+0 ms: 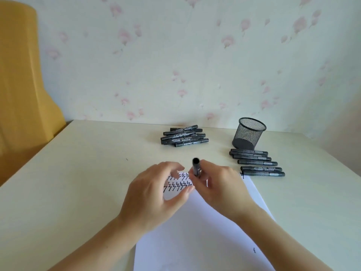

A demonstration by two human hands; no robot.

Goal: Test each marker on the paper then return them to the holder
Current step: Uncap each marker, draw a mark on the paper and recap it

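Markers wait in 2 groups by the empty mesh holder (pixel 249 133) while the right hand (pixel 220 184) grips 1 marker (pixel 196 167) upright over the scribbled paper (pixel 205 231), left hand (pixel 156 194) loosely curled and holding nothing, so capping or another test stroke seems next.

You have a smooth, matt cream surface (pixel 82 173) under a sheet of plain white matt paper (pixel 195 231) marked with black ink zigzags (pixel 180 185). Your marker (pixel 196 166) looks like dark plastic with a slight sheen, as do the piled markers (pixel 183 135) and the row of markers (pixel 256 162). The holder (pixel 249 133) is black wire mesh, seemingly metal, on a solid base. Behind it you see matt floral wallpaper (pixel 195 55)
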